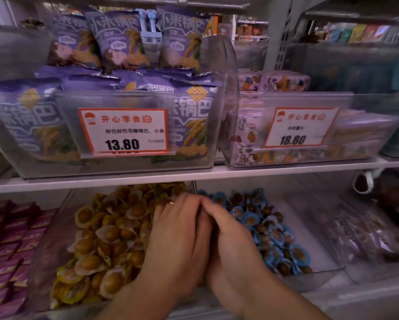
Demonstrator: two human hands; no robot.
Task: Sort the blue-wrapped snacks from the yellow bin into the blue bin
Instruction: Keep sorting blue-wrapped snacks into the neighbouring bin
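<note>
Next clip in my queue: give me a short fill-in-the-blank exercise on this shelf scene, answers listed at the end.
1. The left hand and right hand meet between the bin of yellow-wrapped snacks and the bin of ____-wrapped snacks.
2. The price tag on the purple bags' bin reads ____.
3. The price tag on the bin to its right reads ____.
4. A ring shows on the ____ hand.

Answers: blue; 13.80; 18.80; left

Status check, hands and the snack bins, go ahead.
Left hand and right hand pressed together over the divider, contents hidden. Yellow-wrapped snacks left, blue-wrapped snacks right. Nothing blocking.
</note>
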